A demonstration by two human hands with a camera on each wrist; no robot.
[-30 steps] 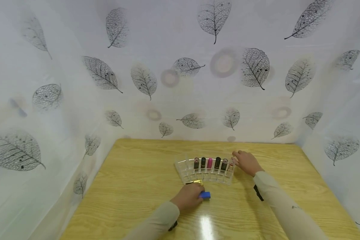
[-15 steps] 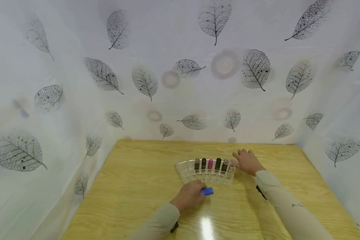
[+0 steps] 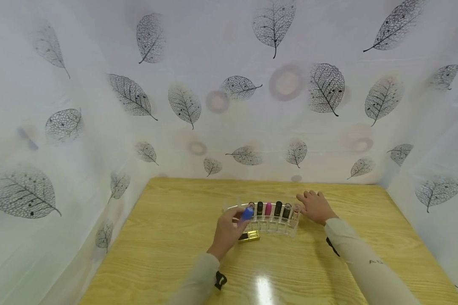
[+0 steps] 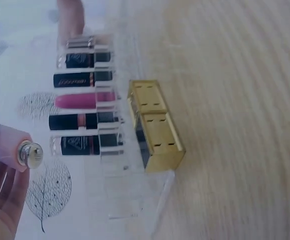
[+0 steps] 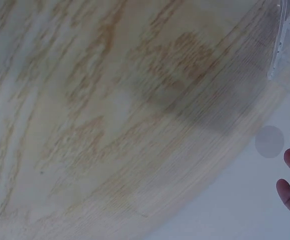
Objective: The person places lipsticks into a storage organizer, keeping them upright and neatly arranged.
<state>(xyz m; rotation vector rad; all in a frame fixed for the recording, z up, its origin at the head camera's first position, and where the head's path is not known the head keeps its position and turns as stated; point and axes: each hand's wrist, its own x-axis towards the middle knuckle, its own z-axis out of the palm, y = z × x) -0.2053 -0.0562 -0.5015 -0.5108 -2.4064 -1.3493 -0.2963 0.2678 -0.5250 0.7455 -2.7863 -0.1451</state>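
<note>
My left hand point(image 3: 226, 231) pinches a lipstick tube point(image 4: 10, 145) between thumb and fingers. The tube looks blue in the head view, while the left wrist view shows a pinkish body with a silver end. It is held up over the left part of a clear, curved lipstick holder point(image 3: 286, 229), partly covering it. Several lipsticks stand in the holder's back row, among them a bright pink one point(image 3: 268, 209). My right hand point(image 3: 316, 207) is at the holder's right end with fingers extended, thumb near its edge; contact is unclear. A gold-and-black lipstick point(image 3: 253, 236) lies in front of the holder.
The holder stands on a wood-grain table point(image 3: 168, 237). A pale curtain point(image 3: 198, 51) with dark leaf prints hangs behind the table and along both sides. A bright light reflection point(image 3: 263, 288) shows near the front.
My left hand has lifted the blue tube up and leftward from in front of the holder, turning it more upright. The gold-and-black lipstick has come back into sight. The right hand has stayed put.
</note>
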